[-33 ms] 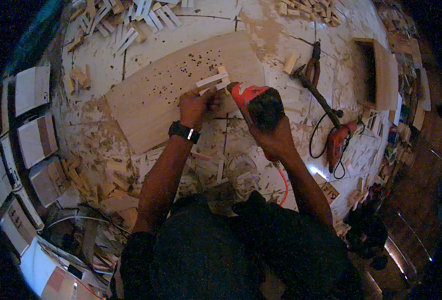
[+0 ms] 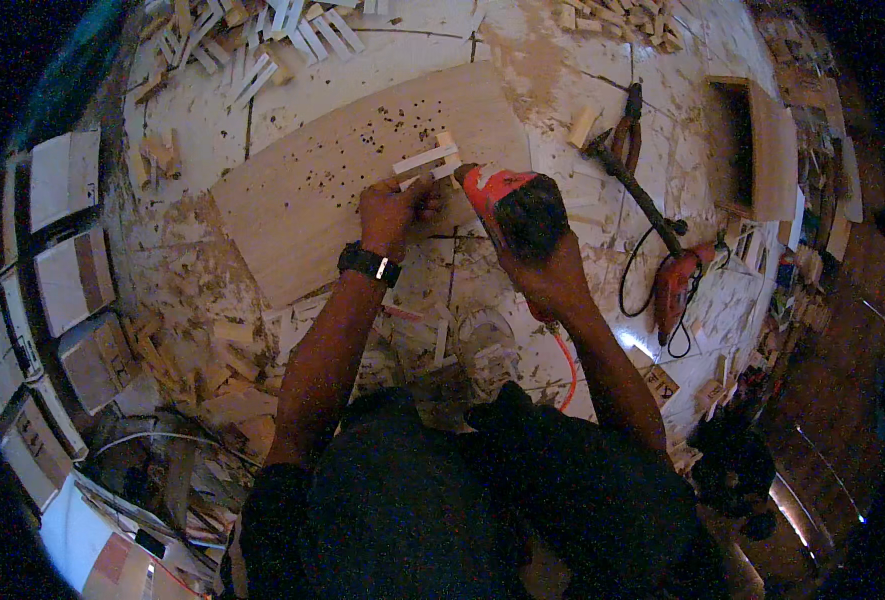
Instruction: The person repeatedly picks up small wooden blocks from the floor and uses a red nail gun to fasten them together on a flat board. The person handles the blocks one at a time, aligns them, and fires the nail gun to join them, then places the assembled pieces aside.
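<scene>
My right hand [image 2: 547, 270] is wrapped round a red and black nail gun [image 2: 507, 195], from which a red hose [image 2: 570, 365] runs down. The gun's nose meets, or comes very near, the end of a small wooden frame piece [image 2: 424, 160] made of pale strips and a short block. My left hand [image 2: 394, 212], with a dark watch on its wrist, pinches the strips at their near side; its fingers partly cover them. Beneath both lies a wide thin wooden board [image 2: 292, 220], strewn with small dark specks.
Right of the board lie a hammer [image 2: 637, 190], dark-handled pliers [image 2: 630, 130] and a red corded power tool [image 2: 677, 285]. An open wooden box [image 2: 762, 150] stands beyond them. Slatted wooden pieces [image 2: 307, 35] and small blocks [image 2: 627, 22] are heaped at the far side. Offcuts [image 2: 237, 365] litter the near left floor.
</scene>
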A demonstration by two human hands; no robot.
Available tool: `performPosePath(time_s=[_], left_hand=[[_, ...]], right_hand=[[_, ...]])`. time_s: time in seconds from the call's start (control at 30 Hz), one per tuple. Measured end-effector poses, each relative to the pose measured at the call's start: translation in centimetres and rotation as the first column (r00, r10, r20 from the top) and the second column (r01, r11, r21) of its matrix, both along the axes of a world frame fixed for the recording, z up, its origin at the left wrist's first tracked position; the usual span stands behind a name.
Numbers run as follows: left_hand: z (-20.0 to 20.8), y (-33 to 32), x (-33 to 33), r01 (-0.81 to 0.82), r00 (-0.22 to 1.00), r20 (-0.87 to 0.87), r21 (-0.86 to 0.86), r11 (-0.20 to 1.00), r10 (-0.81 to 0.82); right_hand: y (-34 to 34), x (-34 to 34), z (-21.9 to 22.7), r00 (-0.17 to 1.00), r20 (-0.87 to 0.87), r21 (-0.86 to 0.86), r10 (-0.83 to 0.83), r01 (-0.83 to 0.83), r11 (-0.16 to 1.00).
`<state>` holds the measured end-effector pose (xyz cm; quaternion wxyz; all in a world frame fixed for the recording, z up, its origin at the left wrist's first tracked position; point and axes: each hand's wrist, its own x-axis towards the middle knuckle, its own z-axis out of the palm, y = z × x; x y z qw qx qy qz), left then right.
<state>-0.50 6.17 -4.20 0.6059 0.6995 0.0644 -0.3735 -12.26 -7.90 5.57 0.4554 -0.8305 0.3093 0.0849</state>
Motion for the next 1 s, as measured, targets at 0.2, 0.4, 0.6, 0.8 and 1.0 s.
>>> performPosePath(time_s=[0.2,0.4,0.6,0.8,1.0], left_hand=[[-0.2,-0.1,-0.1,-0.006,1.0,-0.019,-0.007,1.0,0.006],[-0.7,-0.3,0.3,-0.025,0.999,-0.02,-0.024,0.999,0.025],[-0.3,-0.4,0.4,0.01,0.999,0.04,0.042,0.999,-0.012],[-0.6,-0.5,0.2,0.004,0.998,0.054,0.065,0.998,-0.007],[-2.4,-0.2,0.1,0.12,0.923,0.311,0.331,0.936,-0.228]], right_hand=[[0.2,0.4,-0.2,0.998,-0.064,0.014,0.014,-0.014,1.0],[0.1,0.9,-0.8,0.995,-0.099,0.023,0.017,-0.015,1.0],[0.1,1.1,-0.8,0.995,0.085,0.053,0.046,-0.05,0.997],[0.2,1.9,-0.6,0.976,-0.194,0.036,0.096,-0.091,0.995],[0.3,2.0,0.0,0.986,0.052,-0.066,0.16,-0.157,0.985]])
